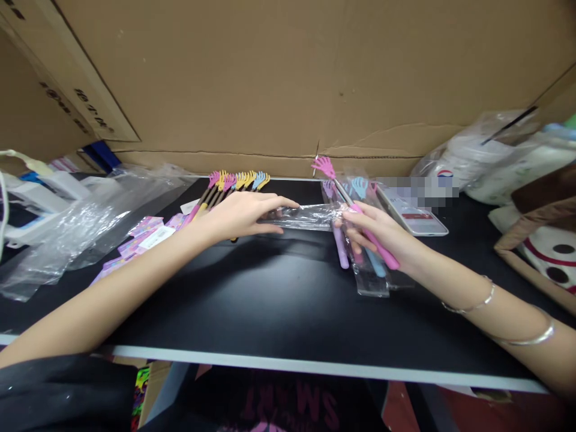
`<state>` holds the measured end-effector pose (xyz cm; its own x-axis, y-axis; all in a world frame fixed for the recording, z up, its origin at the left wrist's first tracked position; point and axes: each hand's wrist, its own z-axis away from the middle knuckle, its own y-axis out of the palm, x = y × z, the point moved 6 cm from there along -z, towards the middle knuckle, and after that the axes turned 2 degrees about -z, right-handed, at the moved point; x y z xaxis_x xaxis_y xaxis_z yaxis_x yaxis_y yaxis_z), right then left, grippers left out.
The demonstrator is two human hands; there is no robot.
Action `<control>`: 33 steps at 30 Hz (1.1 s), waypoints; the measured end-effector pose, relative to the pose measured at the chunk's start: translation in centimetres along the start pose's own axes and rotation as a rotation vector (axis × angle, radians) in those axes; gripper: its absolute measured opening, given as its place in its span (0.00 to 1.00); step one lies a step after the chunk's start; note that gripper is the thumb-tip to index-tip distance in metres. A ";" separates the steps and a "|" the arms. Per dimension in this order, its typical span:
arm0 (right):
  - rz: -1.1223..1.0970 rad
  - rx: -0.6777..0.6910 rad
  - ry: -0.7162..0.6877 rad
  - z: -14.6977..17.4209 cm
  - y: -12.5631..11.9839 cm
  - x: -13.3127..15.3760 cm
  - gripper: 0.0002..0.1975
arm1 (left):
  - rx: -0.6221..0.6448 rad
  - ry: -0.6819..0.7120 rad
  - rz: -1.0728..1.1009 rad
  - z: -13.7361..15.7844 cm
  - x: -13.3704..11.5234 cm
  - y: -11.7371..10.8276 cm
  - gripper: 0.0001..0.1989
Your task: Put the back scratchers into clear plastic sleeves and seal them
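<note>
1. We see the left hand (pixel 238 215) held above the table, its thumb and forefinger apart, with one end of a clear plastic sleeve (pixel 310 216) between them; we cannot tell whether the other fingers pinch it.
2. We find the right hand (pixel 375 228) closed around a pink back scratcher (pixel 377 243), its hand-shaped head pointing up and away, its metal shaft leaning to the left and its handle lying across the palm.
3. We see the sleeve stretch across to the right hand's fingertips, bridging the gap between both hands.
4. Beneath the right hand we make out more back scratchers in clear wrapping, among them a purple one (pixel 341 246) and a light blue one (pixel 375 263), lying on the black tabletop (pixel 279 312).
5. Behind the left hand we note a row of back scratchers (pixel 243 179) with pink, yellow and blue heads, purple cards (pixel 130 247) at their near end.
6. Farther left we have loose clear plastic bags (pixel 90 222); just beyond the right hand, a smartphone (pixel 418 219).
7. Cardboard (pixel 270 78) stands along the table's far side.
</note>
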<state>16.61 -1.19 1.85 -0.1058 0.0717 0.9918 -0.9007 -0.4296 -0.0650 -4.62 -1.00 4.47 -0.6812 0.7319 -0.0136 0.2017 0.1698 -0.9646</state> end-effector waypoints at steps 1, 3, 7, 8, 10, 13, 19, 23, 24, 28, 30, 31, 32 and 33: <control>0.002 -0.019 -0.007 0.0 0.0 0.0 0.14 | -0.005 0.003 0.011 0.0 -0.1 0.0 0.25; -0.010 -0.045 -0.007 0.0 -0.2 -0.2 0.12 | -0.013 0.004 0.019 0.0 -0.2 0.1 0.24; -0.080 -0.083 -0.019 -0.2 -0.8 -0.4 0.13 | -0.009 0.013 -0.007 0.0 -0.3 0.4 0.23; -0.096 -0.102 -0.028 -0.2 -1.0 -0.3 0.13 | -0.007 0.021 -0.016 0.0 -0.3 0.5 0.23; -0.115 -0.155 -0.047 -0.3 -1.4 -0.1 0.13 | -0.003 0.037 -0.029 0.1 -0.2 0.7 0.23; -0.107 -0.182 -0.053 -0.3 -1.5 0.0 0.13 | 0.008 0.056 -0.029 0.1 -0.1 0.9 0.22; -0.029 -0.107 0.016 -0.2 -0.9 -0.7 0.17 | 0.009 0.055 -0.047 0.2 -0.5 1.2 0.23; -0.012 -0.104 0.057 0.0 -1.0 -1.2 0.18 | -0.016 0.065 -0.028 0.2 -1.2 1.5 0.25; -0.008 -0.101 0.055 0.0 -0.9 -1.3 0.17 | -0.020 0.069 -0.011 0.1 -1.4 1.6 0.25; 0.004 -0.059 0.045 0.1 -0.5 -1.2 0.13 | -0.012 0.061 0.044 0.1 -2.1 1.9 0.25; 0.004 -0.055 0.051 0.1 -0.4 -1.2 0.12 | 0.000 0.063 0.052 0.1 -2.3 2.1 0.25; 0.001 -0.056 0.051 0.1 -0.3 -1.2 0.13 | 0.005 0.066 0.051 0.1 -2.3 2.1 0.25; -0.005 -0.055 0.045 0.2 -0.2 -1.1 0.13 | 0.008 0.070 0.047 0.1 -2.4 2.1 0.25; -0.014 -0.050 0.037 0.2 -0.1 -1.1 0.13 | 0.008 0.071 0.042 0.1 -2.3 2.2 0.25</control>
<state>16.91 -1.37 0.82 -0.1080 0.1112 0.9879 -0.9220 -0.3830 -0.0577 -2.66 -2.40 2.40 -0.6207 0.7832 -0.0361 0.2233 0.1324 -0.9657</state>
